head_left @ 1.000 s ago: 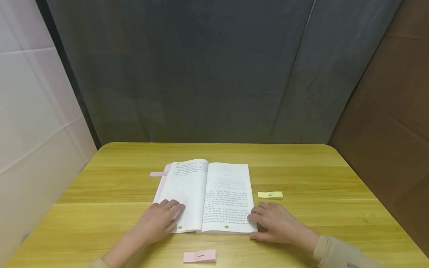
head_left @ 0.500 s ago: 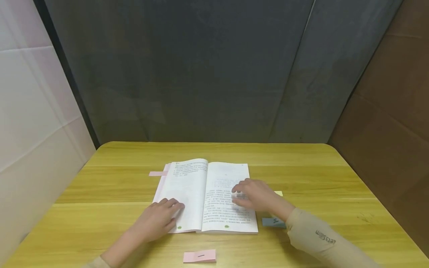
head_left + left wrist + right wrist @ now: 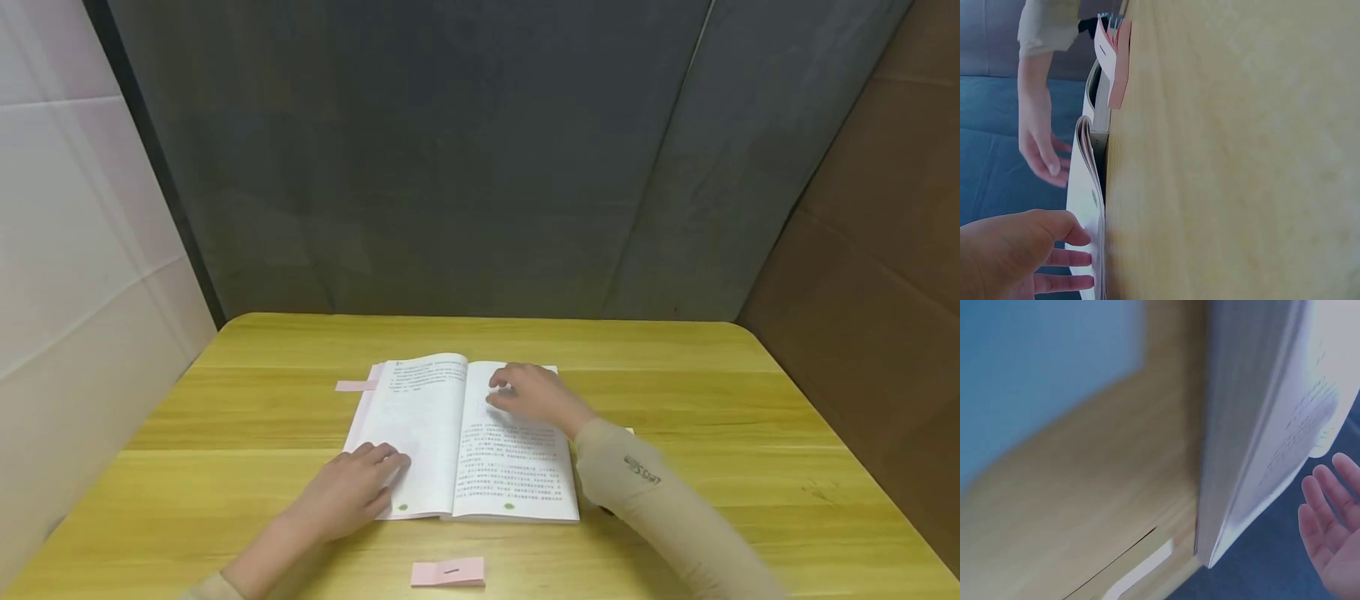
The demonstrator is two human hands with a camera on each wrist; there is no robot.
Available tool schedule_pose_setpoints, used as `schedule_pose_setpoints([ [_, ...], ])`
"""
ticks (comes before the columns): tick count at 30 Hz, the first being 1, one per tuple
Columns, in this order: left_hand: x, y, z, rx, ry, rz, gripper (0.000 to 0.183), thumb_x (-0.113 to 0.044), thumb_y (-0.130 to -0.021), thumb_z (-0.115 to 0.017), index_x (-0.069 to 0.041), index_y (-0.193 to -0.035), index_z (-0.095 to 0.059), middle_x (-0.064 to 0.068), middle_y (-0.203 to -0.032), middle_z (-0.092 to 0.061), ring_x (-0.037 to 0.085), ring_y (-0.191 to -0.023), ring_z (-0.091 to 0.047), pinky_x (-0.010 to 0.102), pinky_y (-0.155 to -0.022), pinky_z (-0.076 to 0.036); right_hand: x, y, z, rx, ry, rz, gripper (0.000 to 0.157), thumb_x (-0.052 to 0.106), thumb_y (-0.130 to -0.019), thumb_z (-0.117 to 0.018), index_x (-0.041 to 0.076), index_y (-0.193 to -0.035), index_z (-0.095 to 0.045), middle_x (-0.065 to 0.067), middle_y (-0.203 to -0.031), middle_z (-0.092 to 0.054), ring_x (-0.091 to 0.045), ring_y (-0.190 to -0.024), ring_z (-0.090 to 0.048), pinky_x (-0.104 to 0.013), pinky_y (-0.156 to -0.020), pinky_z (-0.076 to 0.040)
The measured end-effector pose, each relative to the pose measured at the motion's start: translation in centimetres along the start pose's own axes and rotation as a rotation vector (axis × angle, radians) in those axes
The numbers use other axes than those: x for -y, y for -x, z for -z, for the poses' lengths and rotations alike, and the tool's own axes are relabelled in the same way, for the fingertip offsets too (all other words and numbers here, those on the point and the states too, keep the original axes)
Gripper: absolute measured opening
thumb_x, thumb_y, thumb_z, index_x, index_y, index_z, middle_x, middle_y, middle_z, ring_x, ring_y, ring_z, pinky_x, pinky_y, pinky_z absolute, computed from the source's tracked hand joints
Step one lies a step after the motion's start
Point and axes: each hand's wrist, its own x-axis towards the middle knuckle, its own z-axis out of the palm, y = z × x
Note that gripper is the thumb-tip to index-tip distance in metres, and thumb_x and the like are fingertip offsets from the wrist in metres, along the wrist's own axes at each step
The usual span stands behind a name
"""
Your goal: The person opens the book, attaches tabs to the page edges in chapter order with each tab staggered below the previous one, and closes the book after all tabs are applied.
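An open book (image 3: 513, 471) with printed pages lies on the table. My left hand (image 3: 351, 493) rests on the lower part of its left page, and in the left wrist view the extended fingers (image 3: 1063, 283) touch the paper. Over the upper right page is my right hand (image 3: 534, 393), thumb and fingers apart with nothing between them. The right wrist view shows that hand's fingers (image 3: 1330, 494) beside the page, apart from it. A pink strip (image 3: 356, 386) sticks out of the book's left edge.
In front of the book sits a pink sticky note pad (image 3: 447, 572) with a mark on it. A yellow pad (image 3: 630, 431) shows only a corner behind the right sleeve (image 3: 648, 492). A blurred blue sheet (image 3: 1041, 375) fills the right wrist view's upper left.
My right hand has moved from the book's lower right edge up and left over the upper right page. The left hand stays on the left page.
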Motion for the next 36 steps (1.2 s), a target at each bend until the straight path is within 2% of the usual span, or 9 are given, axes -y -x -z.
schedule_pose_setpoints([
  [7,-0.1,-0.1,0.1,0.018,0.005,0.006,0.032,-0.014,-0.074,-0.060,-0.010,-0.105,-0.058,0.003,-0.101,-0.056,0.020,-0.088,-0.051,0.035,-0.065,-0.044,1.4,-2.7,-0.8,0.054,0.029,0.002,0.032,0.035,-0.083,-0.056,0.013,-0.106,-0.060,-0.001,-0.105,-0.058,-0.017,-0.095,-0.053,-0.032,-0.080,-0.041],
  [12,-0.3,-0.2,0.3,0.017,-0.002,0.002,0.032,-0.014,-0.073,-0.060,-0.010,-0.105,-0.059,0.003,-0.100,-0.056,0.020,-0.087,-0.051,0.034,-0.065,-0.044,2.8,-3.8,-1.1,0.142,0.023,-0.051,0.043,0.040,-0.081,-0.058,0.016,-0.116,-0.053,-0.002,-0.117,-0.052,-0.020,-0.107,-0.047,-0.035,-0.087,-0.038],
  [19,-0.2,-0.1,0.5,0.019,-0.022,-0.005,0.028,-0.015,-0.074,-0.060,-0.011,-0.102,-0.059,0.002,-0.096,-0.056,0.018,-0.083,-0.052,0.032,-0.061,-0.043,3.6,-4.4,-1.5,0.212,-0.006,-0.126,0.052,0.043,-0.080,-0.059,0.017,-0.123,-0.048,-0.001,-0.128,-0.041,-0.023,-0.119,-0.036,-0.042,-0.093,-0.032],
  [27,-0.1,0.3,0.3,0.031,-0.021,0.000,0.027,-0.015,-0.074,-0.060,-0.011,-0.101,-0.060,0.001,-0.095,-0.056,0.017,-0.082,-0.051,0.031,-0.060,-0.043,3.8,-4.6,-2.0,0.264,-0.019,-0.147,0.053,0.044,-0.080,-0.058,0.018,-0.125,-0.046,0.000,-0.133,-0.035,-0.024,-0.123,-0.027,-0.043,-0.095,-0.028],
  [36,0.2,0.7,0.4,0.020,-0.024,-0.009,0.027,-0.014,-0.072,-0.062,-0.013,-0.099,-0.060,-0.001,-0.093,-0.055,0.016,-0.080,-0.049,0.030,-0.057,-0.042,5.0,-4.9,-1.9,0.257,0.051,-0.155,0.052,0.044,-0.081,-0.057,0.017,-0.125,-0.046,-0.001,-0.134,-0.034,-0.026,-0.124,-0.026,-0.043,-0.094,-0.030],
])
